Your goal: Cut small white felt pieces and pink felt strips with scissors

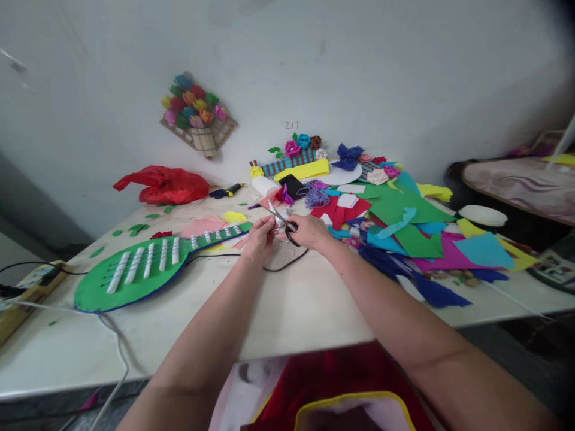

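My right hand (309, 232) grips black-handled scissors (282, 222), blades pointing up and left. My left hand (261, 236) pinches a small white strip of paper (279, 225) right at the blades, fingers closed. Both hands hover over the white table (296, 311), near its middle. Just left of my left hand lies a green guitar-shaped foam craft (135, 269) with white strips across it; its neck reaches almost to my fingers. A black cord (278, 266) runs under my hands.
A heap of coloured foam sheets (413, 233) covers the table's right side, with a white plate (483, 214) beyond. Paper flowers (305, 143), a black phone (293, 184) and a red plastic bag (164, 184) sit along the wall. A power strip (31, 284) lies far left.
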`<state>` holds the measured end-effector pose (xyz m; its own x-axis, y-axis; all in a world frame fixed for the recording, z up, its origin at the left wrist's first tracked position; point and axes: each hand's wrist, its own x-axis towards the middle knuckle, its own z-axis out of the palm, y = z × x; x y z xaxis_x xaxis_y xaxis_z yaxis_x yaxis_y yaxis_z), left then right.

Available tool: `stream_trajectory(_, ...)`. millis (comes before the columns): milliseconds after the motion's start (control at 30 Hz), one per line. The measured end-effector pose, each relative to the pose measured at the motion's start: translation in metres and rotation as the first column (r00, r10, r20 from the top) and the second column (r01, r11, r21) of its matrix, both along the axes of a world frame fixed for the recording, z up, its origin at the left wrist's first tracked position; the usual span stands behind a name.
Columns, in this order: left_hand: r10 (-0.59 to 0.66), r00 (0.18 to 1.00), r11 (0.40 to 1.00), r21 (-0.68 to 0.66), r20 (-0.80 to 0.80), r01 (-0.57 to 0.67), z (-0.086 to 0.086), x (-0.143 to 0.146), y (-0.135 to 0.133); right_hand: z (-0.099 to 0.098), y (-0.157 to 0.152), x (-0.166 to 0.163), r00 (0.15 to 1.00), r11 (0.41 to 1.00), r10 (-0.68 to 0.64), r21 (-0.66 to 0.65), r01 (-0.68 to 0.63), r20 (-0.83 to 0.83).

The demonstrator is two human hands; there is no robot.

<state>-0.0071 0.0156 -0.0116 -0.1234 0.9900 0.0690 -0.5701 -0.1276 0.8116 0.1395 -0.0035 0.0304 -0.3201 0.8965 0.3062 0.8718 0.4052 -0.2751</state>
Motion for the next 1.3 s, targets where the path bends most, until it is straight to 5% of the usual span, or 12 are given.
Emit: stream_trajectory(1300,-0.035,0.999,0.999,0.042,0.014,0.034,0.0009,-0.0036,-0.0011,-0.0013,0.0011,-0.0014,1.000,0.998,0.007,0.057,-0.007,-0.012)
